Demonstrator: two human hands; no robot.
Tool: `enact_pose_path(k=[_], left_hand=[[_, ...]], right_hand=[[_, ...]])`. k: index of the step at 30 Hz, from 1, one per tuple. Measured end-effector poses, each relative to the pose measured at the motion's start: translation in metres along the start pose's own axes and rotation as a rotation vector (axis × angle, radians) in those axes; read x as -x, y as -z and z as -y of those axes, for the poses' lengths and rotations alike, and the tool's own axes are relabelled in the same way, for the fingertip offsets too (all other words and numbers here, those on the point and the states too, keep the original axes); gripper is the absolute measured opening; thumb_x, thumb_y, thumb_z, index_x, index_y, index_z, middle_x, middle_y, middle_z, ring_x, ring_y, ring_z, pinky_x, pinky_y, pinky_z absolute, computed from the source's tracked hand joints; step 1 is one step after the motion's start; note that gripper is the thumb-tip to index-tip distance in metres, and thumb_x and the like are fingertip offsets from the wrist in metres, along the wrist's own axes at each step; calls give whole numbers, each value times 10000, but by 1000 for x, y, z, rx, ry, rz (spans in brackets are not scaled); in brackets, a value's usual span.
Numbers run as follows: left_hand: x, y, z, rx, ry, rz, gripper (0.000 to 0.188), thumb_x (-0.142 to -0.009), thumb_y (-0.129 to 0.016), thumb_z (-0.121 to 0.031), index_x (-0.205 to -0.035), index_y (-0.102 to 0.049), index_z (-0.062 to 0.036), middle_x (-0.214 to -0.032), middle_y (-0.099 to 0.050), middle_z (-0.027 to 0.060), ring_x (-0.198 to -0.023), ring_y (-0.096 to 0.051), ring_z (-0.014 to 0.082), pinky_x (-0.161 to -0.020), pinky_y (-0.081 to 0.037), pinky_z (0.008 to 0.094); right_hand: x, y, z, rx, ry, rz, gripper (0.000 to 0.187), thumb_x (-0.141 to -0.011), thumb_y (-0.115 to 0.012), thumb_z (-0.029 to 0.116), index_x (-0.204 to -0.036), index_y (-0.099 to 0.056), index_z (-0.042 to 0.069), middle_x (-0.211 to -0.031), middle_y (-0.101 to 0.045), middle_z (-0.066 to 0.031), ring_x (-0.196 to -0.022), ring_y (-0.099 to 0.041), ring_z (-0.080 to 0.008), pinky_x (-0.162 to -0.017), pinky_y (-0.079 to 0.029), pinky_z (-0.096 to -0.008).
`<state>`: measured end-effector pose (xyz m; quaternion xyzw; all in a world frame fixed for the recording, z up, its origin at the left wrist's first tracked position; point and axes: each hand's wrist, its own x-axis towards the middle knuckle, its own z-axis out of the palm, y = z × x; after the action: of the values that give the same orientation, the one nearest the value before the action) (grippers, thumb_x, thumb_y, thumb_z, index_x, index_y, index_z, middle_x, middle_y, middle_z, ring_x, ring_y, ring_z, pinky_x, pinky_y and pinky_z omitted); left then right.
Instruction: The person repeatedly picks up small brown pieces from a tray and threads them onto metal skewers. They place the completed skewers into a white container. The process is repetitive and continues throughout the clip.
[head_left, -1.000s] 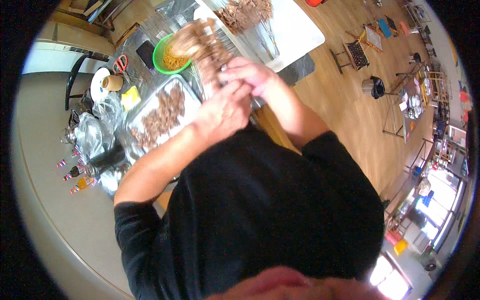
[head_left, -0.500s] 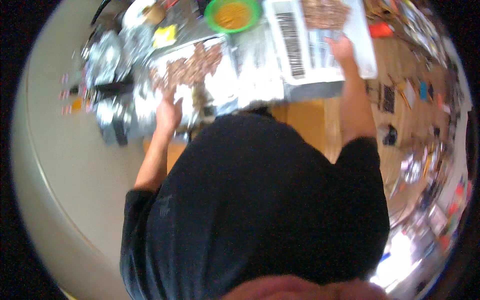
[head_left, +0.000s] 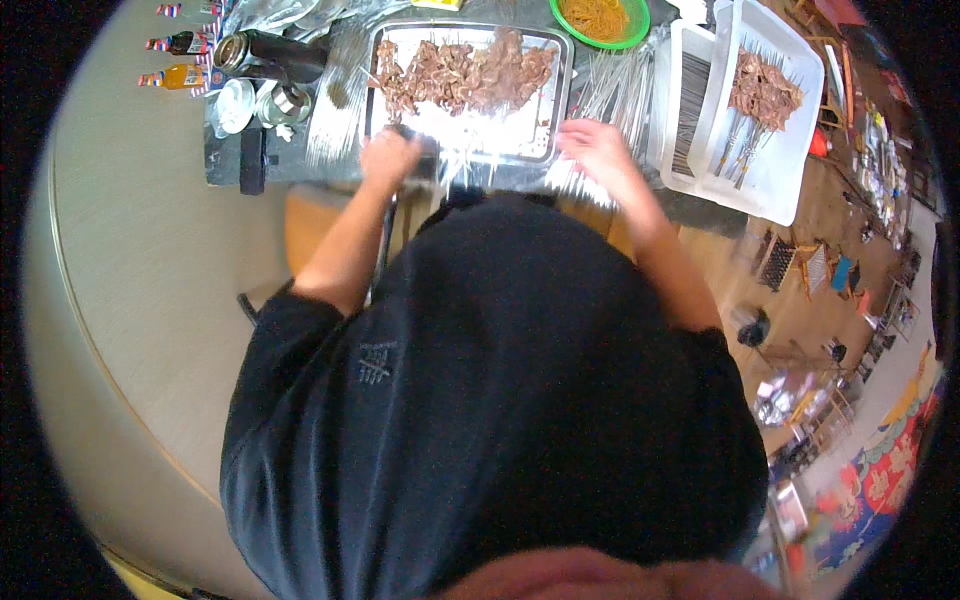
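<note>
A metal tray (head_left: 470, 155) lies in front of me with strips of raw meat (head_left: 465, 75) spread across it. At its near left corner is my left hand (head_left: 390, 157), its fingers curled in; what they hold, if anything, is hard to make out. My right hand (head_left: 597, 148) is beside the tray's near right corner with the fingers loosely apart, and I see nothing in it. Thin metal skewers (head_left: 610, 90) fan out on the table just beyond that hand. In a white plastic bin (head_left: 800, 165) on the right lie skewers loaded with meat (head_left: 765, 90).
A second white bin (head_left: 690, 110) full of bare skewers stands against the first. Behind the tray's right corner sits a green basket (head_left: 605, 42) of yellowish strands. A dark flask (head_left: 270, 57), a lidded jar (head_left: 283, 103), bottles (head_left: 178, 77) and a black box (head_left: 253, 160) occupy the left.
My right hand has left the white bin and come over to the tray's right side. My left hand has drawn back from the meat to the tray's near edge. The view has shifted.
</note>
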<state>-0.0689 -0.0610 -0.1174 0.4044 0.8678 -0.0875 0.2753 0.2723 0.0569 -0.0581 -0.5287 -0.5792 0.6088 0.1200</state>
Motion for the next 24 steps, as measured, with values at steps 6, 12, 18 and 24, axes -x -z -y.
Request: enact_pose_path(k=[6,12,18,24], left_hand=[[-3,1,-7,118,-40,-32,622,-850,-635,-535,-1096,-703,32,-1129,-711,252,-1092,-676,401,-955,-520,477],[-11,-7,2,791,51,159,349,-804,-726,-251,-911,-705,81,-846,-722,180,-741,-680,267,-676,-535,395],[-16,-25,22,1694,137,800,299,-948,-595,-202,-1146,-590,22,-1002,-718,174,-846,-703,262,-748,-587,381],[-16,-14,-4,1616,150,996,358,-981,-607,-363,-1128,-616,-37,-939,-704,108,-833,-687,212,-712,-572,338]], right_hand=[[-61,-102,-8,-146,-331,-11,174,-799,-797,117,-786,-683,-14,-691,-670,-132,-551,-637,-222,-507,-509,-378],[-82,-140,-18,-189,-446,-78,169,-773,-815,121,-754,-707,-8,-689,-680,-124,-546,-620,-213,-500,-478,-376],[-67,-130,0,-113,-321,-21,132,-822,-748,90,-854,-684,-20,-744,-661,-102,-604,-612,-184,-510,-493,-329],[-80,-150,-22,-435,-305,-35,69,-829,-698,-18,-869,-656,-56,-830,-678,-145,-758,-726,-275,-673,-640,-437]])
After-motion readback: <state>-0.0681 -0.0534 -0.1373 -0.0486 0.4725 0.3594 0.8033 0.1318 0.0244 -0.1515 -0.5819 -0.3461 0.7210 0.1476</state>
